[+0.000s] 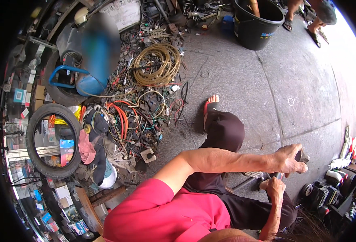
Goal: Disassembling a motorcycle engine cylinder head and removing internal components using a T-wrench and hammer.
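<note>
Worker in red shirt (158, 205) and dark pants (226, 127) sat low over a gray concrete floor (307, 80), left arm stretched across the body to the R. The left hand (286, 160) gripped a dark round part (303, 156), thumb & fingers curled around its near side; the part was held up off the floor, toward the R of view, its far edge jutting past the fingertips.

Just below, the right hand (275, 187) was closed, knuckles up; can't tell what, if anything, was in its fist. A gray rod (241, 185) lay slantwise nearby, b/w that hand & the lap. A foot in a red-trimmed sandal (206, 109) was planted ahead of the bent knee.

To the L, a heap of wires (139, 103) & scrap spread over the floor, w/ a coil of tan hose (147, 76) on top, orange tubing (123, 119) nr. it and a white socket box (148, 155) at its edge. A black tire (32, 141) stood farther L, next to a pink cloth (86, 147).

In bkgd, a black bucket (252, 32) held a wooden handle (254, 7); another person's sandaled feet (314, 37) showed top R.
</note>
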A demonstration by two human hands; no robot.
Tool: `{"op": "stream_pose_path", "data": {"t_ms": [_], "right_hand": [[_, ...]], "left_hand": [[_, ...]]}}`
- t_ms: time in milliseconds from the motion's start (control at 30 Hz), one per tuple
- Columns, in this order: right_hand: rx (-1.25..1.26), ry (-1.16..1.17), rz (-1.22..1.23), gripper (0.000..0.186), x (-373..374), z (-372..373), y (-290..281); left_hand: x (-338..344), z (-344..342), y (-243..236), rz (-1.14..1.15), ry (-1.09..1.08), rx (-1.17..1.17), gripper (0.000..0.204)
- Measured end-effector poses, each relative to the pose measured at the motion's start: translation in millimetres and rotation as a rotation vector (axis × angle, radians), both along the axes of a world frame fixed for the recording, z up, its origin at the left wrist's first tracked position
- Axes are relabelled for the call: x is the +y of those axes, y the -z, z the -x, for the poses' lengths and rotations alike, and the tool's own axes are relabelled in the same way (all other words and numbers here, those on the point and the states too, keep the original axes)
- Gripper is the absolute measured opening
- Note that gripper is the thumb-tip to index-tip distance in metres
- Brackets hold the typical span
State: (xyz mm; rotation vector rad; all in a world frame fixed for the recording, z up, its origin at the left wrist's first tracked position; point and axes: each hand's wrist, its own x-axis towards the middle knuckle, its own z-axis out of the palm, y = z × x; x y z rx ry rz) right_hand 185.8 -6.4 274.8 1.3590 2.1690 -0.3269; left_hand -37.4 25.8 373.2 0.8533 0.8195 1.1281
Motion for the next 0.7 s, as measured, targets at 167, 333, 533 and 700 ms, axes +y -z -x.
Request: {"op": "stream_pose_path", "data": {"t_ms": [167, 333, 533, 700], "right_hand": [[0.086, 0.038, -0.045, 0.023, -15, -22, 6], [0.183, -0.059, -0.061, 0.021, -19, -41, -5], [0.195, -0.065, -0.076, 0.023, -22, -42, -10], [0.193, -0.075, -0.058, 0.022, -15, -31, -9]], "left_hand": [[4, -10, 5, 0.041, 0.048, 0.044, 0.043], [1, -3, 11, 0.018, 0.053, 0.191, 0.047], [-7, 6, 15, 0.014, 0.004, 0.14, 0.049], [-9, 13, 7, 0.018, 0.016, 0.096, 0.048]]}}
